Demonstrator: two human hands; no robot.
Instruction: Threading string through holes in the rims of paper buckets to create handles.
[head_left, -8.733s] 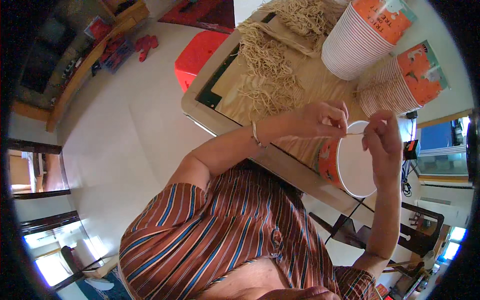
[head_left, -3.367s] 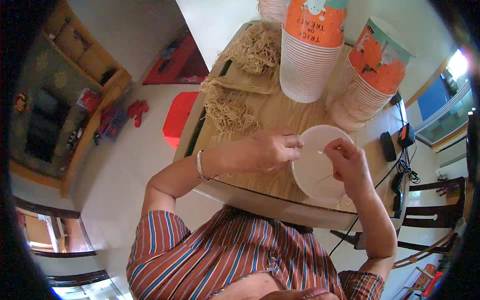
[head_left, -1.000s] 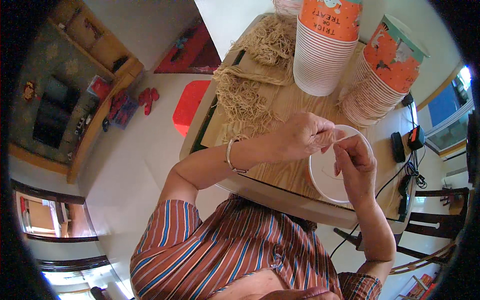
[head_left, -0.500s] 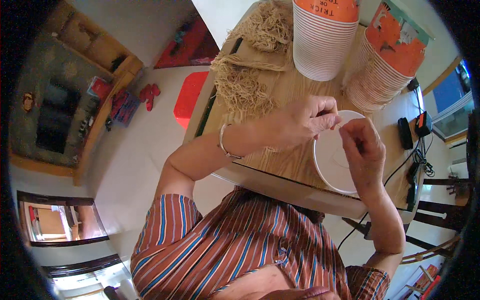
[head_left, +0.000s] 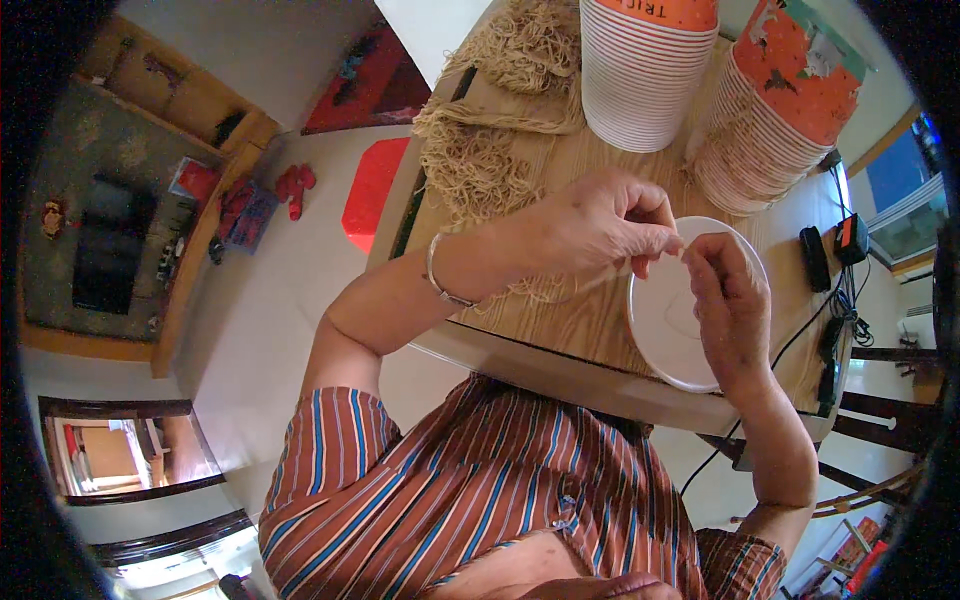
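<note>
My left hand (head_left: 612,222) and my right hand (head_left: 732,315) meet fingertip to fingertip above a white-lined bucket (head_left: 662,350) at the table's near edge. Both hands are closed in a pinch. Between the fingertips shows a bit of pale string (head_left: 682,253); it is too fine to make out fully. A faint thin loop lies against the bucket's inside. Left of the bucket, tangled tan strings (head_left: 480,175) lie in bunches on the wooden table (head_left: 590,320).
Behind my hands stands a tall stack of white and orange buckets (head_left: 645,85). A second, orange-patterned stack (head_left: 775,130) leans beside it. Black adapters (head_left: 851,240) and cables lie along the right edge. A red stool (head_left: 375,195) stands left of the table.
The view has shifted slightly. My hands stay pinched over the bucket, with their fingertips a little farther apart.
</note>
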